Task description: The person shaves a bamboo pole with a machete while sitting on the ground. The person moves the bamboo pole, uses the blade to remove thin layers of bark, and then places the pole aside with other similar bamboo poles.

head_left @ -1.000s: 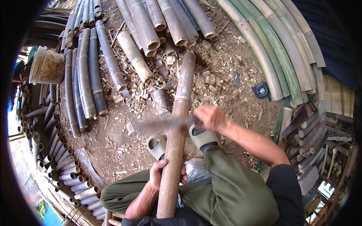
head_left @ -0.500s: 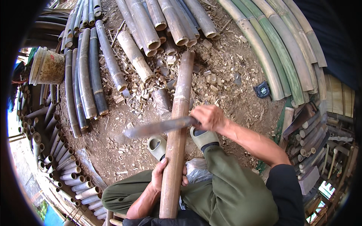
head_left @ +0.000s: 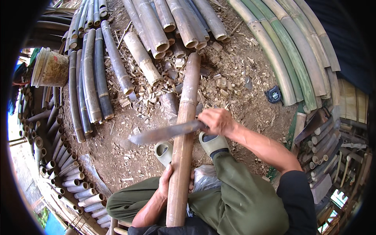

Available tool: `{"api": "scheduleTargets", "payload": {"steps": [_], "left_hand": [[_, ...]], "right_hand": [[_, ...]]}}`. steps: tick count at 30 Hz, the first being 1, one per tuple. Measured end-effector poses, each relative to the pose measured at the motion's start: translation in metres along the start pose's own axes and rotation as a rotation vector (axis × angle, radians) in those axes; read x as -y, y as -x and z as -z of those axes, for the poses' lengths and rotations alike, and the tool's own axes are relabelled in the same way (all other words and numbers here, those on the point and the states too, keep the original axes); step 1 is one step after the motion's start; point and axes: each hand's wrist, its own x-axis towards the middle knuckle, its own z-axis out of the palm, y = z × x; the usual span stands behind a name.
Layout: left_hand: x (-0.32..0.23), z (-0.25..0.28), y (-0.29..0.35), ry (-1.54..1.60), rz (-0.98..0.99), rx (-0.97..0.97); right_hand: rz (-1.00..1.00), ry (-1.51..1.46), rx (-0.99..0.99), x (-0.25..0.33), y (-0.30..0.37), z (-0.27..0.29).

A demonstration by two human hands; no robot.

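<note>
A long brown bamboo pole point(head_left: 182, 156) slants up and away from my lap, its far end near a heap of other poles. My left hand point(head_left: 165, 182) is wrapped round its near part, thumb on the left side and fingertips showing on the right. In my right hand point(head_left: 216, 121) is the handle of a machete point(head_left: 164, 133). Its broad dark blade points left and crosses over the pole, slightly blurred by motion. Whether the edge touches the bamboo I cannot tell. My feet, in pale clogs point(head_left: 213, 143), stand on either side of the pole.
Wood chips point(head_left: 223, 83) litter the dirt floor. Cut bamboo poles point(head_left: 184, 23) lie ahead, with more at left; green and tan lengths point(head_left: 290, 51) lie at right. A tape measure point(head_left: 273, 94), a hand saw point(head_left: 313, 124), a dirty bucket point(head_left: 51, 68) and a plastic bag point(head_left: 205, 177) are around me.
The whole view has shifted very slightly. Both hands, the machete and the bamboo pole are in nearly the same places.
</note>
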Motion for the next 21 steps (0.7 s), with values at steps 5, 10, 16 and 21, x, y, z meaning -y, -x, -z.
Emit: {"api": "scheduleTargets", "payload": {"steps": [5, 10, 16, 21], "left_hand": [[-0.006, -0.004, -0.008, -0.094, 0.006, -0.022], [-0.013, -0.007, -0.013, 0.057, 0.035, 0.049], [-0.011, 0.001, -0.015, 0.059, 0.022, 0.058], [-0.011, 0.003, -0.013, 0.032, -0.005, 0.026]], "right_hand": [[-0.315, 0.037, 0.130, -0.025, 0.001, -0.003], [-0.392, 0.048, 0.124, -0.048, -0.003, -0.011], [-0.043, 0.044, 0.023, -0.031, -0.005, -0.019], [-0.092, -0.133, -0.054, -0.011, -0.016, -0.014]]}}
